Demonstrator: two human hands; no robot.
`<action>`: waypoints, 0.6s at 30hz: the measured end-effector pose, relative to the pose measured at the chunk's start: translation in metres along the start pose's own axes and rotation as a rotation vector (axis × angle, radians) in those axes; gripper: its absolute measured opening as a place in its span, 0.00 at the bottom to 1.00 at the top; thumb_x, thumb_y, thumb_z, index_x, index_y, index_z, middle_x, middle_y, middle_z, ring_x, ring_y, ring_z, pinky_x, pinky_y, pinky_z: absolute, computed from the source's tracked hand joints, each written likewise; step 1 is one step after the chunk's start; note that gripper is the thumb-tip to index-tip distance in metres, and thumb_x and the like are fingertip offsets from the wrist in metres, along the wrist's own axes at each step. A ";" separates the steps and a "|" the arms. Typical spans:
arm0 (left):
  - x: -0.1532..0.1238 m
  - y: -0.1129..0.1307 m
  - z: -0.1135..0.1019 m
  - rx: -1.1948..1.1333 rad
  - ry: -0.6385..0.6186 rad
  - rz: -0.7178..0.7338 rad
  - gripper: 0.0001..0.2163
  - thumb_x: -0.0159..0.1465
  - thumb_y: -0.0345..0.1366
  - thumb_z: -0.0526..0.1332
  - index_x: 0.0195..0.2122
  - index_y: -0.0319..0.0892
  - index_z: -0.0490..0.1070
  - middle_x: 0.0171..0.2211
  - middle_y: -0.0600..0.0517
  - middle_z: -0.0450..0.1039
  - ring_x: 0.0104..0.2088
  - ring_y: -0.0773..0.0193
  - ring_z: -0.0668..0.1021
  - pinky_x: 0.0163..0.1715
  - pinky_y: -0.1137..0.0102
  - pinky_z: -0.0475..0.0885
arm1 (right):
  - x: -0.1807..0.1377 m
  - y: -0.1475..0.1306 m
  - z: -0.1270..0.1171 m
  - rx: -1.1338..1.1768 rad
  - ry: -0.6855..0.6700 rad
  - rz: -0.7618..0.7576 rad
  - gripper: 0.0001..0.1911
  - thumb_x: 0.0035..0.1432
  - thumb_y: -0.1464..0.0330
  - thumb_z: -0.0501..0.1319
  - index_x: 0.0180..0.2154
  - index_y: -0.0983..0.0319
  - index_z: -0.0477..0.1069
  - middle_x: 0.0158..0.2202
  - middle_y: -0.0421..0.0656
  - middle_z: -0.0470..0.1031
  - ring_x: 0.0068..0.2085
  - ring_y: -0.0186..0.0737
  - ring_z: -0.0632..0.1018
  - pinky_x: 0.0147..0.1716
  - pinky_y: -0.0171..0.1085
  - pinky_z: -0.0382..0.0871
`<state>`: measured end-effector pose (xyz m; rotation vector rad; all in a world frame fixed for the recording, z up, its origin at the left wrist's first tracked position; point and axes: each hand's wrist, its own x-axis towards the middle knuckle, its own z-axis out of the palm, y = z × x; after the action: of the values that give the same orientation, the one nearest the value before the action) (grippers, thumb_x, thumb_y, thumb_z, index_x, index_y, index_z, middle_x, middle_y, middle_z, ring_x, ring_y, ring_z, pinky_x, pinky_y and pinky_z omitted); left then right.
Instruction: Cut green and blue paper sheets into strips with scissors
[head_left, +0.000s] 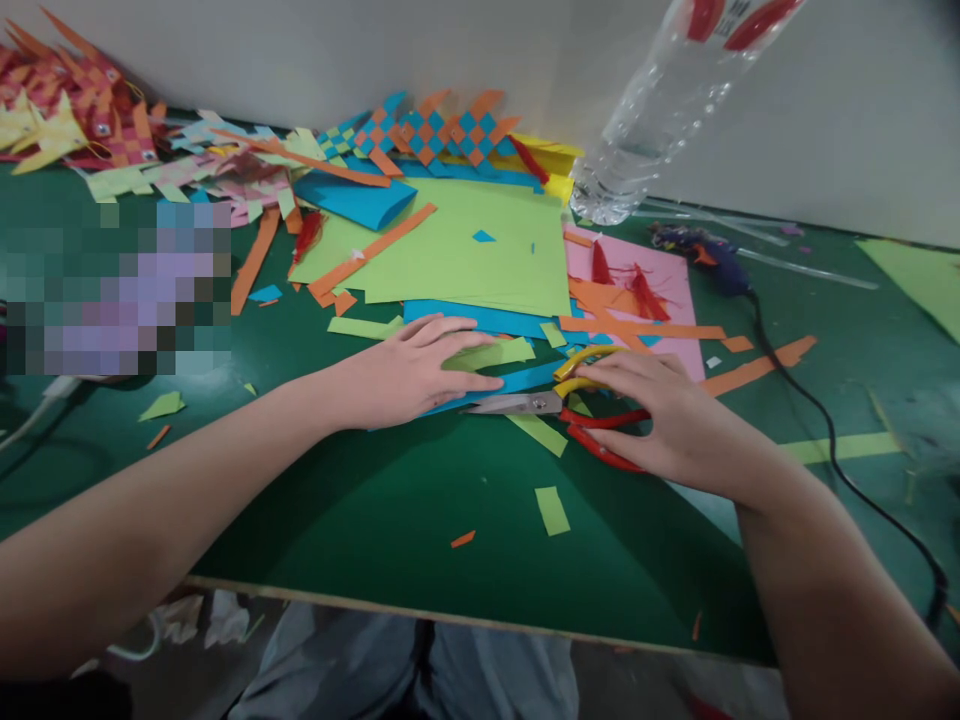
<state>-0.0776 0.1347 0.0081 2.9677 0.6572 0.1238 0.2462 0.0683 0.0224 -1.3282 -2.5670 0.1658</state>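
Note:
My left hand (420,372) lies palm down with its fingers spread over blue and green paper strips. Under and beyond its fingertips runs a blue paper strip (534,376). My right hand (667,405) is around the red-handled scissors (525,403), its thumb at the lower red loop. The blades point left toward my left hand and look closed. Yellow handles (581,382) of another tool lie against the scissors, under my right fingertips; the rest of that tool is hidden. A green paper strip (538,434) sits just below the blades.
Behind my hands are green paper sheets (480,245) and a pink sheet (686,300) with red tassels. Woven paper fish (480,130) line the wall. A plastic bottle (637,140) stands at the back. A glue gun (709,260) trails a black cord at right.

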 end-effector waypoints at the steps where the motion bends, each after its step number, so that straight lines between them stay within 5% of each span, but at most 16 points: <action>1: 0.000 0.000 0.000 -0.003 -0.004 -0.003 0.20 0.75 0.33 0.54 0.66 0.57 0.65 0.72 0.46 0.52 0.72 0.46 0.54 0.66 0.46 0.57 | 0.000 0.000 0.000 -0.006 0.003 -0.011 0.22 0.63 0.57 0.61 0.55 0.59 0.72 0.52 0.52 0.77 0.53 0.58 0.77 0.52 0.57 0.71; 18: 0.002 0.001 -0.002 -0.081 -0.030 -0.040 0.24 0.73 0.25 0.51 0.65 0.57 0.67 0.73 0.47 0.51 0.73 0.46 0.50 0.67 0.45 0.56 | 0.001 -0.009 -0.002 -0.044 -0.009 -0.027 0.21 0.65 0.58 0.59 0.56 0.59 0.72 0.50 0.52 0.77 0.53 0.56 0.77 0.55 0.56 0.67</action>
<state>-0.0759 0.1348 0.0102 2.8710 0.6903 0.1004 0.2394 0.0638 0.0259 -1.3100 -2.6091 0.1103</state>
